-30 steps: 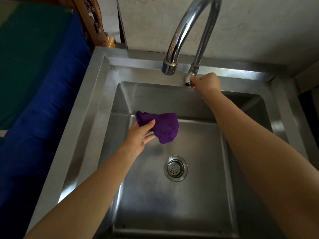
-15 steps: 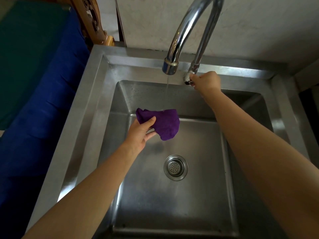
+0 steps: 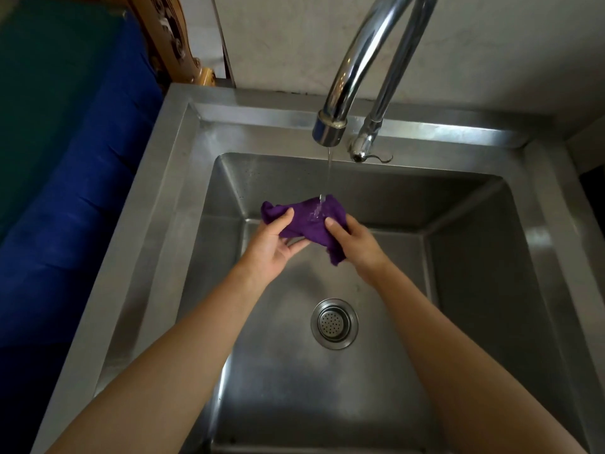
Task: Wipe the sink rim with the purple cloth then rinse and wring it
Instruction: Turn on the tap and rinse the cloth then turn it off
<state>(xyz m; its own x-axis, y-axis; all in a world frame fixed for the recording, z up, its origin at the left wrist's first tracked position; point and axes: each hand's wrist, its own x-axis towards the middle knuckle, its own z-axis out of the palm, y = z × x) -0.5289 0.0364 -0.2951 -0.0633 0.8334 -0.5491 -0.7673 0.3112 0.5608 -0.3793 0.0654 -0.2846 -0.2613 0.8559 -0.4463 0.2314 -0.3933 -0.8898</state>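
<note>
The purple cloth (image 3: 304, 222) is bunched over the steel sink basin, held at both ends. My left hand (image 3: 273, 242) grips its left part and my right hand (image 3: 355, 242) grips its right part, with a corner hanging below. A thin stream of water (image 3: 328, 172) falls from the chrome tap spout (image 3: 329, 129) onto the top of the cloth. The sink rim (image 3: 157, 198) runs round the basin.
The tap's small lever handle (image 3: 363, 149) sits on the back rim beside the spout. A round strainer drain (image 3: 334, 323) lies in the basin floor. A blue and green cushion (image 3: 65, 142) and carved wood (image 3: 170, 44) stand to the left.
My right hand left the tap handle and came down to grip the cloth. The water went from off to a steady stream, and the cloth moved right, under it.
</note>
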